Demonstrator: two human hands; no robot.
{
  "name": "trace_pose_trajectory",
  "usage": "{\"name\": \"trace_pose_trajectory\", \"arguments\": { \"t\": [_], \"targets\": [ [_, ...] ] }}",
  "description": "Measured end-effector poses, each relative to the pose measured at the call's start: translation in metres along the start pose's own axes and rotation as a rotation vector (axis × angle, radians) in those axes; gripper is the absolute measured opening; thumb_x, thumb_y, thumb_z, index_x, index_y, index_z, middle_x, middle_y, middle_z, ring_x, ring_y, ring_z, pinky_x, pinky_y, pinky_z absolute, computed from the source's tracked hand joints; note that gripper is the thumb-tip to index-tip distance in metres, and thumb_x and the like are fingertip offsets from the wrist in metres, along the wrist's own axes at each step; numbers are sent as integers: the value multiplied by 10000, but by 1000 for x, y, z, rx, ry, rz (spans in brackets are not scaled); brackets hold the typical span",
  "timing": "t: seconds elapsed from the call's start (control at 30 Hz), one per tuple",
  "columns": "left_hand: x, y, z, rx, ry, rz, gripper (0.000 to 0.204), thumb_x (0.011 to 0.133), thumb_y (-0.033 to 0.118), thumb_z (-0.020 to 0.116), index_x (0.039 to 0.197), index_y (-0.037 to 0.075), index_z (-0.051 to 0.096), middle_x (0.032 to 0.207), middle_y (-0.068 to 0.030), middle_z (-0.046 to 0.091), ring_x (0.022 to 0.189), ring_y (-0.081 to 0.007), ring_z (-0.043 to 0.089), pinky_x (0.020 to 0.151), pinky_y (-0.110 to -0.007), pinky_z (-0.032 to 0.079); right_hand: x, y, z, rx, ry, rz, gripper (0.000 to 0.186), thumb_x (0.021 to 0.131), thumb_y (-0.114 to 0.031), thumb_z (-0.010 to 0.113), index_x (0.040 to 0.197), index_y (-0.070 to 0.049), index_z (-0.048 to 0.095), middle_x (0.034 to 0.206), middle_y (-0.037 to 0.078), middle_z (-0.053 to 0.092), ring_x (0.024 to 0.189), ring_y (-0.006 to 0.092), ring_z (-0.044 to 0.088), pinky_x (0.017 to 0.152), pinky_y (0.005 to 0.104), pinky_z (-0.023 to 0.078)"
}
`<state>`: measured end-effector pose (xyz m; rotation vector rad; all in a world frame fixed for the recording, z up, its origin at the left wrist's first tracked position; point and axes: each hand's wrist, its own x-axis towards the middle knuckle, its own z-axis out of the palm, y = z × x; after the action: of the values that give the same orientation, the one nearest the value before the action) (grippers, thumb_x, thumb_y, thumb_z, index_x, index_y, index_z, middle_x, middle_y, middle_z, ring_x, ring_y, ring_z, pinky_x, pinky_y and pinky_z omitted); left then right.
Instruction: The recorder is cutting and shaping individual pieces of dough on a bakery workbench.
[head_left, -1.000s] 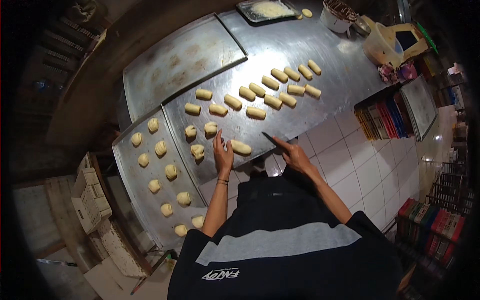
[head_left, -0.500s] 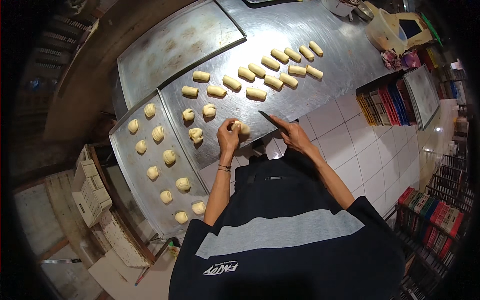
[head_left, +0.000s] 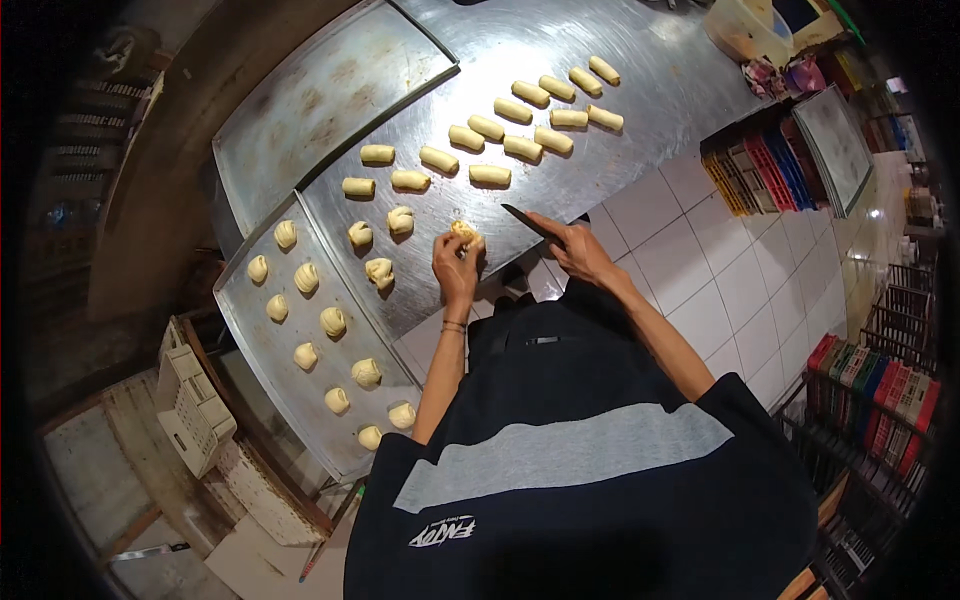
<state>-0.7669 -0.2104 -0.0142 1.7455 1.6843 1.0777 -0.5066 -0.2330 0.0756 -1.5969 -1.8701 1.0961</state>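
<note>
Broad silver metal tabletop (head_left: 660, 110) is carrying the work; wide stained metal tray (head_left: 320, 90) is sitting at its far left. Long grey metal tray (head_left: 275, 340) with rounded pale dough balls (head_left: 333, 321) is lying along the left side.

Right bare hand (head_left: 580, 250) is clamping its grip around the handle of a slim dark knife (head_left: 525, 218), blade pointing away to upper left, near the dough but apart from it. Best practice: keeping that tip low and angled off the left fingers while the other hand is working.

Left bare hand (head_left: 457, 266) is closing its grip on a pale yellow soft dough piece (head_left: 467, 232) at the tabletop's near edge, thumb and fingers bunched round it; exact pinch is partly hidden. Pressing lightly seems wise, since soft dough is probably tearing or squashing under hard fingers. Working a bit further in from the edge would be safer.

Smooth pale cylindrical dough rolls (head_left: 490, 176) are lying in loose rows beyond the hands; leaving gaps is likely helping against sticking. Three lumpy folded dough knots (head_left: 379, 273) are resting left of the hand, well placed for avoiding elbow bumps.
</note>
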Motion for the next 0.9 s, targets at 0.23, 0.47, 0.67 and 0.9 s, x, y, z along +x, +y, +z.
{"name": "trace_pose_trajectory", "arguments": {
  "t": [0.23,0.47,0.67,0.9],
  "targets": [
    [42,-38,-5,-132,-96,-388,308,886,259,841,1001,-23,798,1011,-167,789,861,-222,753,774,-370,580,16,-18,26,-218,-184,-94,847,822,13,607,1607,-263,446,751,242,680,680,420,671,674,525,526],
    [47,-44,-9,-136,-113,-506,314,867,251,856,1019,-19,805,889,-150,798,791,-212,753,743,-362,581,39,-16,63,-363,-232,-146,874,821,-35,667,1628,-256,412,760,204,714,709,414,701,662,531,563],
    [45,-42,-9,-96,-88,-426,281,862,221,858,990,-22,799,862,-147,790,763,-219,745,732,-374,581,39,-10,77,-404,-203,-181,749,923,-66,554,1637,-229,395,788,246,696,720,451,686,656,553,549],
    [45,-50,-12,-110,-68,-386,236,867,183,845,974,-19,789,861,-140,789,762,-218,744,719,-364,575,50,17,118,-344,-173,-251,725,978,-99,449,1678,-216,301,805,240,683,698,458,654,671,547,514]
  ]
}}
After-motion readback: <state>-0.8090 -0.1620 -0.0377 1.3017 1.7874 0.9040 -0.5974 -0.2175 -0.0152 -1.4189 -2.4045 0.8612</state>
